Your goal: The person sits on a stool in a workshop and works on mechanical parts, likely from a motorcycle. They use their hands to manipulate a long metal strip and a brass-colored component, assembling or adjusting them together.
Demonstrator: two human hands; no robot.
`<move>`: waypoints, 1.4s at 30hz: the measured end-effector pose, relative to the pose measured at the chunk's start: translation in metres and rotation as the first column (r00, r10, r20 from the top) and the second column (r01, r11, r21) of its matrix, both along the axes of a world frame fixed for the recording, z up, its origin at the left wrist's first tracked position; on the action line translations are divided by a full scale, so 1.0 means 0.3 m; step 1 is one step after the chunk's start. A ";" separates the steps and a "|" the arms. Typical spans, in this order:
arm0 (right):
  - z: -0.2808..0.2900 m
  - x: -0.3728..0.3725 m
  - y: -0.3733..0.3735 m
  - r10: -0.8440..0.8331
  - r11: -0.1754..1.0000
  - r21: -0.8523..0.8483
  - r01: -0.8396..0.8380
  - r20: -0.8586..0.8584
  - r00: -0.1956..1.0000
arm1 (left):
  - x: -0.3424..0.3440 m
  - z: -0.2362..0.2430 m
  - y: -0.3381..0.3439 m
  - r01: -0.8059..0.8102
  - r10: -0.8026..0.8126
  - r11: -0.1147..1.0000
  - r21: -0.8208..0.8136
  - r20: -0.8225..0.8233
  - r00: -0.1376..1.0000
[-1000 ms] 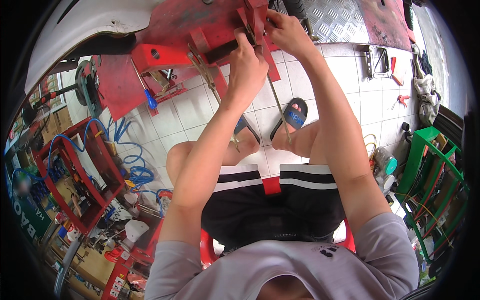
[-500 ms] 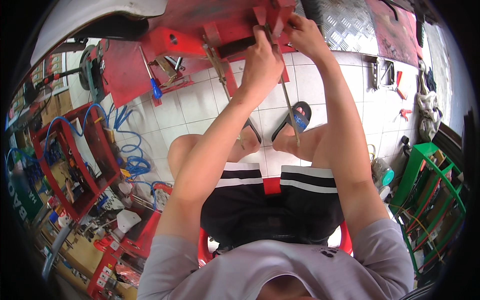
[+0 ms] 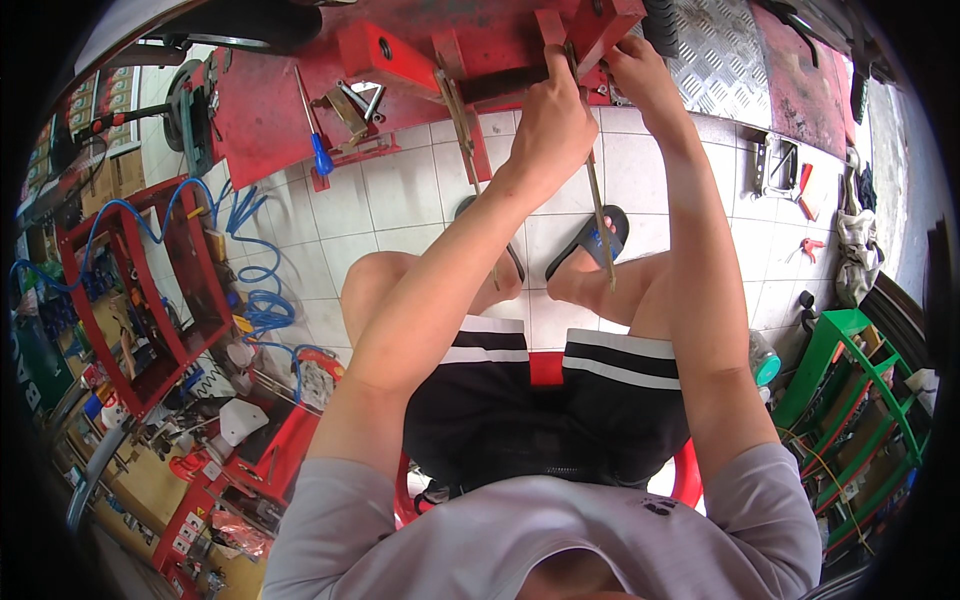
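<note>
My left hand (image 3: 555, 130) is closed round a long, thin metal rod (image 3: 603, 225) that hangs from the red bracket (image 3: 605, 25) at the top of the view. Its thumb points upward along the bracket. My right hand (image 3: 640, 75) is closed at the bracket's right side, fingertips partly hidden; I cannot make out what they grip. Left of my hands, a second narrow metal bar (image 3: 455, 110) hangs beside a red block (image 3: 390, 60). A blue-handled screwdriver (image 3: 319, 150) and loose metal parts (image 3: 355, 110) lie on the red platform (image 3: 260, 110).
Tiled floor (image 3: 360, 210) lies beneath me. At left are coiled blue hose (image 3: 265, 310), a red frame (image 3: 140, 300) and tool clutter. At right are a green rack (image 3: 840, 420), a plastic jar (image 3: 762, 355), cloths (image 3: 855, 240) and a metal stand (image 3: 775, 165). A checker-plate panel (image 3: 710, 70) adjoins the platform.
The red platform, bracket and both hands appear further right and slightly higher in the picture, as the view has shifted. My hands keep much the same position on the bracket.
</note>
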State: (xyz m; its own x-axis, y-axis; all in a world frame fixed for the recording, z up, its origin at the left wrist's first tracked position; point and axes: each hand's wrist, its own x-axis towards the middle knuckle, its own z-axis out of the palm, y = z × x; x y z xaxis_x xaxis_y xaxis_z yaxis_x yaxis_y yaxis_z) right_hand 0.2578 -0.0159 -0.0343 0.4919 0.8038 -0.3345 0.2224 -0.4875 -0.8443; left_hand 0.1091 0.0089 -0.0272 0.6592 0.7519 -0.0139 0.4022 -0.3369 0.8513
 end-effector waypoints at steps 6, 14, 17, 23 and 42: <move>-0.008 -0.006 0.005 -0.043 0.999 -0.022 0.043 0.004 0.999 | 0.003 0.001 0.002 -0.003 0.003 1.000 -0.015 0.018 1.000; -0.023 -0.002 0.000 -0.048 0.999 0.001 0.048 -0.076 0.996 | -0.003 -0.001 0.014 -0.004 0.007 0.999 -0.047 0.060 0.998; -0.033 0.001 -0.008 -0.051 0.998 0.020 0.057 -0.225 0.973 | -0.002 -0.023 0.030 0.005 -0.003 1.000 -0.011 0.113 0.994; -0.006 -0.007 -0.035 0.022 0.982 -0.178 -0.061 -0.216 0.976 | 0.012 -0.041 0.047 -0.003 0.002 0.999 0.034 0.024 1.000; 0.029 -0.058 -0.038 0.392 0.848 -0.358 -0.391 -0.074 0.917 | -0.001 -0.078 0.056 -0.135 0.096 0.875 -0.466 -0.106 0.990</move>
State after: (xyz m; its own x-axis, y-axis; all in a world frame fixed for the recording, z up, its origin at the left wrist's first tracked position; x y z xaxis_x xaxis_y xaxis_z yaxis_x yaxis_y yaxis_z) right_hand 0.2403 -0.0274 -0.0257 0.1625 0.7549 -0.6354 0.4607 -0.6275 -0.6277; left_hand 0.1088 0.0257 -0.0506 0.5502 0.7145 -0.4322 0.4843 0.1486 0.8622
